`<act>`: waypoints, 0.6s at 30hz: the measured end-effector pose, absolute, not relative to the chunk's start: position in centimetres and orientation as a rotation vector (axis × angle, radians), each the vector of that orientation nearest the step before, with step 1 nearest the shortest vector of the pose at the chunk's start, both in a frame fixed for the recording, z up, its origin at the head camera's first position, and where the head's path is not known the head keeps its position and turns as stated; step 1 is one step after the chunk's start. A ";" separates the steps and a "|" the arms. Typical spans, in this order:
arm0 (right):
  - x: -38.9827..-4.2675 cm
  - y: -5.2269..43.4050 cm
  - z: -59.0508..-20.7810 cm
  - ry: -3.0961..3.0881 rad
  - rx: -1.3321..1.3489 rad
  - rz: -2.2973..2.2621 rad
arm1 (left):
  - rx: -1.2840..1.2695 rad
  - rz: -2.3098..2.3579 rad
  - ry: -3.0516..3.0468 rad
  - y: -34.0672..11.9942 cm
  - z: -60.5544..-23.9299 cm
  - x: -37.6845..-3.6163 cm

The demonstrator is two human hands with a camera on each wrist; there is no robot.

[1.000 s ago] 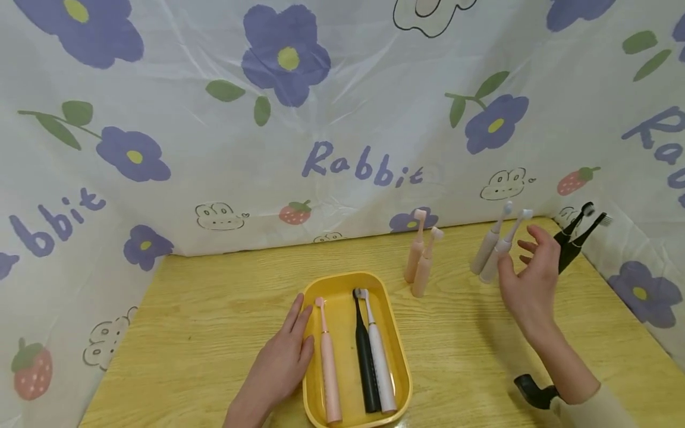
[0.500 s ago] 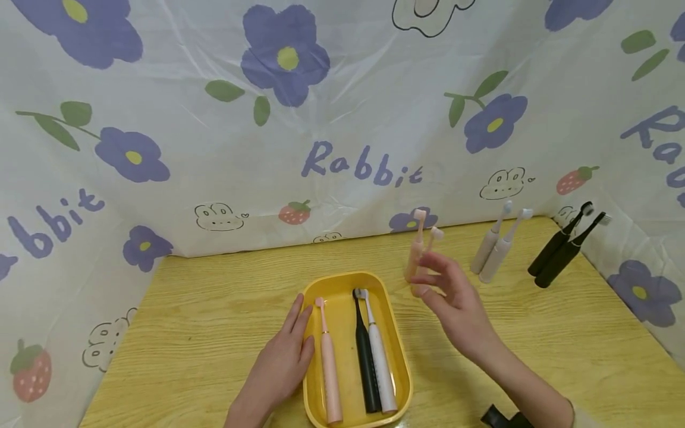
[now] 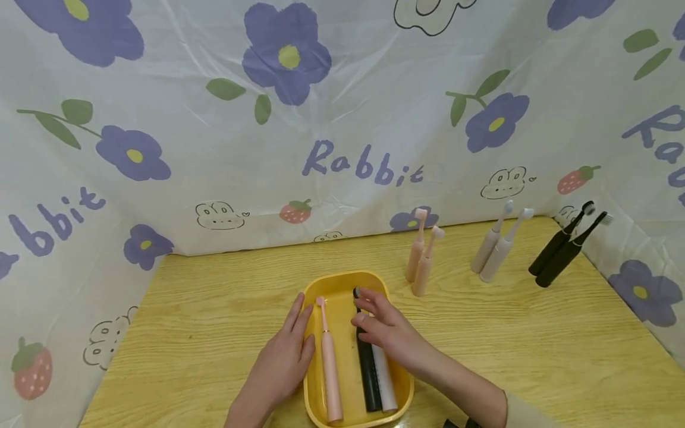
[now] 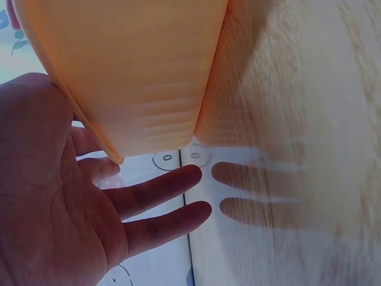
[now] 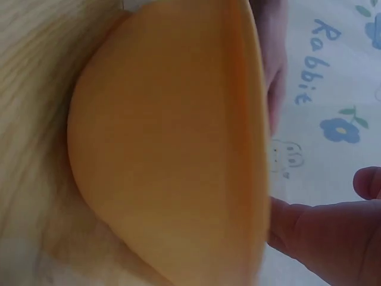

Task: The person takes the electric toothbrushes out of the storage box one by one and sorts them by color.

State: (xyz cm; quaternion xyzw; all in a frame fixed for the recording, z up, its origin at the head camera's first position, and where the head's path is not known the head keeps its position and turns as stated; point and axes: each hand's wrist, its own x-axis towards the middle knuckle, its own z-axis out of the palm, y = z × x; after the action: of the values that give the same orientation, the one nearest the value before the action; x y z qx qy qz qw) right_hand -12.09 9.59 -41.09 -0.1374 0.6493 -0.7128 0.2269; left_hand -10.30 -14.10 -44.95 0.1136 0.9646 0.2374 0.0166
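Right hand, fingers parted, is held over the black toothbrush, contact uncertain; the yellow tray is touched by the straight-fingered left hand.

Smooth yellow plastic tray with a soft gloss, on a wood-grained tabletop. The pink toothbrush and black toothbrush look like smooth plastic from here. Behind, a creased, faintly shiny sheet.

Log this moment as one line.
left hand: touching yellow tray | right hand: over black toothbrush and white toothbrush | pink toothbrush: lying in tray
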 end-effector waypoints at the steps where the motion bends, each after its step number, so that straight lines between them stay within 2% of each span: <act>1: -12.1 9.2 -41.2 1.772 -0.353 -1.960 | 0.352 0.737 2.999 -14.1 -45.0 -10.3; 10: -11.6 6.0 -42.9 1.661 -0.100 -1.924 | 0.349 0.720 2.997 -14.0 -45.0 -10.4; 18: -11.9 5.3 -43.5 1.605 0.001 -1.919 | 0.337 0.719 2.987 -13.9 -44.9 -10.4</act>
State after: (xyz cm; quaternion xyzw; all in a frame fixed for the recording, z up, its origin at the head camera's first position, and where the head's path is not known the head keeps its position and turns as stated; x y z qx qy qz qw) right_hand -11.89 5.34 -43.54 0.0004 0.6091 -0.7281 0.3145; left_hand -10.45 -13.92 -44.87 0.1089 0.9661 0.2326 0.0256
